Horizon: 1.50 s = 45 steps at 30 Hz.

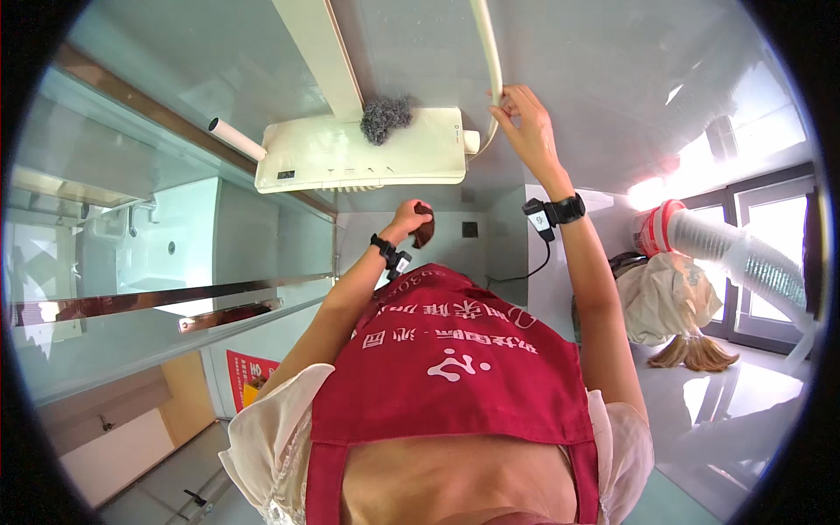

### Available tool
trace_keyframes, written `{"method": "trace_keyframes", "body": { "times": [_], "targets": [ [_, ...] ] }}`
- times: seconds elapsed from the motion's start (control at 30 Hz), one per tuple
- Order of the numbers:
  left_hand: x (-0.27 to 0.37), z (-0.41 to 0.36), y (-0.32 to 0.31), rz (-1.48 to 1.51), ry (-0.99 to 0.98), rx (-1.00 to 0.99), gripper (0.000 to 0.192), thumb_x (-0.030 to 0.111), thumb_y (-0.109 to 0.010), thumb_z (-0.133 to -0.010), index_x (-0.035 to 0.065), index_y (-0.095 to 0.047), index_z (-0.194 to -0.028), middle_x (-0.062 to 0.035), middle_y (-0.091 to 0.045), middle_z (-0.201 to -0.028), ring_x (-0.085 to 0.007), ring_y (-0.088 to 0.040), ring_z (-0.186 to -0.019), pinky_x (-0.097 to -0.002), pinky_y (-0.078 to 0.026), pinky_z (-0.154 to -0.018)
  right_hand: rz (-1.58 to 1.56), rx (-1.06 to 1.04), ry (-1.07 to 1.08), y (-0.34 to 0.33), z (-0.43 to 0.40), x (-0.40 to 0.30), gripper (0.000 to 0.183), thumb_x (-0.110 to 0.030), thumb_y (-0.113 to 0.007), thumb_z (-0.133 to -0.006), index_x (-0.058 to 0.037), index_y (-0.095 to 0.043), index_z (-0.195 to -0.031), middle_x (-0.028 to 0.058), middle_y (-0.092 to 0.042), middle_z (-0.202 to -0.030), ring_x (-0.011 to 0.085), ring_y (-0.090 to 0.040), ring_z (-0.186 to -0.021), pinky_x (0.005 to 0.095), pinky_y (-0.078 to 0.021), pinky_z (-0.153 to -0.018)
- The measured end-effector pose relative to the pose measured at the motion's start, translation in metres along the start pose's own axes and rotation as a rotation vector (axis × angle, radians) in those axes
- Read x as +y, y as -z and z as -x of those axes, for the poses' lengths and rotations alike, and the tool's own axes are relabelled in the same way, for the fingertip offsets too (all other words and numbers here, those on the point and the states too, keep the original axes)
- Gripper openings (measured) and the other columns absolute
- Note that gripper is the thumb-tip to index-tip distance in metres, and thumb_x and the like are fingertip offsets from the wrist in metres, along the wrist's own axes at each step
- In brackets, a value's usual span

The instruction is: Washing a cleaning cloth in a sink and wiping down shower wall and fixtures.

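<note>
My right hand (527,128) is raised to a white hose (487,49), its thumb and fingers closed around it. This hose curves down to the right end of a white wall-mounted water heater (367,157). On top of the heater lies a clump of grey steel-wool-like mesh (385,119), against a white duct (325,56). Below the heater, my left hand (408,220) grips a dark brown cloth (424,230). Both wrists carry black straps with small devices.
At the left, a glass partition with a brown metal frame (157,298) stands before a white sink (172,223). A clear ribbed flexible duct (728,246), a cloth-wrapped bundle (666,298) and broom bristles (692,353) are at the right, near a dark-framed window (728,197).
</note>
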<state>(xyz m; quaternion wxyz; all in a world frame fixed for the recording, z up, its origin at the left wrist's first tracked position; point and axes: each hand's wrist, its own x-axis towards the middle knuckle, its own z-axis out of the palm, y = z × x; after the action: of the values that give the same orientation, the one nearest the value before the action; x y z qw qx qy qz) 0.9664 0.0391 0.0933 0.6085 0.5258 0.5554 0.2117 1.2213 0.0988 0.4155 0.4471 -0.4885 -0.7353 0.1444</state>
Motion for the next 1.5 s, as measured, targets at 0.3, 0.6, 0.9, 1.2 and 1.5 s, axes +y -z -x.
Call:
{"method": "trace_keyframes", "body": {
  "times": [0.3,0.6,0.9,1.2,1.5],
  "targets": [
    [0.199,0.129,0.021,0.297,-0.282,-0.382,0.028,0.009,-0.069,-0.089,0.0069,-0.064,-0.117,-0.0012,-0.067,-0.105,-0.0115,-0.062,-0.095,-0.0288,-0.052,-0.084,-0.22,-0.061,-0.089,-0.037,-0.006,0.013,0.03,-0.001,-0.066,-0.087,-0.0008,-0.061,-0.116,0.0153,-0.064,-0.109,0.0277,-0.069,-0.093,0.0354,-0.0571,-0.078],
    [0.352,0.221,0.038,0.683,-0.664,-0.313,0.033,0.01,-0.067,-0.094,0.0077,-0.054,-0.124,-0.0061,-0.062,-0.116,-0.0162,-0.062,-0.105,-0.0324,-0.052,-0.091,0.023,-0.092,0.125,-0.006,-0.031,-0.01,0.029,-0.005,-0.062,-0.089,-0.0025,-0.061,-0.118,0.0185,-0.068,-0.103,0.0346,-0.068,-0.093,0.0392,-0.0569,-0.078],
    [0.529,0.258,0.103,-0.142,-1.744,0.671,0.054,-0.002,-0.058,-0.094,0.0032,-0.04,-0.144,-0.0119,-0.052,-0.137,-0.023,-0.05,-0.13,-0.0403,-0.038,-0.11,-0.479,0.068,0.341,0.057,-0.138,-0.178,0.038,-0.012,-0.053,-0.102,-0.0052,-0.047,-0.139,0.0148,-0.068,-0.118,0.0211,-0.068,-0.104,0.0334,-0.0545,-0.088],
    [0.686,0.25,0.158,-0.972,-1.851,1.127,0.068,-0.011,-0.053,-0.076,0.01,-0.05,-0.14,-0.0144,-0.057,-0.134,-0.038,-0.045,-0.131,-0.0534,-0.025,-0.115,-0.649,-0.153,0.305,0.055,-0.16,-0.212,0.036,-0.007,-0.05,-0.101,0.0018,-0.05,-0.136,0.0128,-0.067,-0.098,0.0176,-0.069,-0.087,0.0321,-0.0576,-0.08],
    [0.604,0.238,0.134,-0.81,-1.72,0.821,0.062,-0.017,-0.047,-0.071,0.0058,-0.061,-0.128,-0.0168,-0.061,-0.126,-0.0371,-0.053,-0.125,-0.0495,-0.034,-0.114,-0.587,-0.139,0.249,0.069,-0.163,-0.205,0.037,-0.001,-0.048,-0.1,0.0008,-0.052,-0.136,0.01,-0.067,-0.095,0.0167,-0.068,-0.085,0.0294,-0.0554,-0.08]
  ]
}}
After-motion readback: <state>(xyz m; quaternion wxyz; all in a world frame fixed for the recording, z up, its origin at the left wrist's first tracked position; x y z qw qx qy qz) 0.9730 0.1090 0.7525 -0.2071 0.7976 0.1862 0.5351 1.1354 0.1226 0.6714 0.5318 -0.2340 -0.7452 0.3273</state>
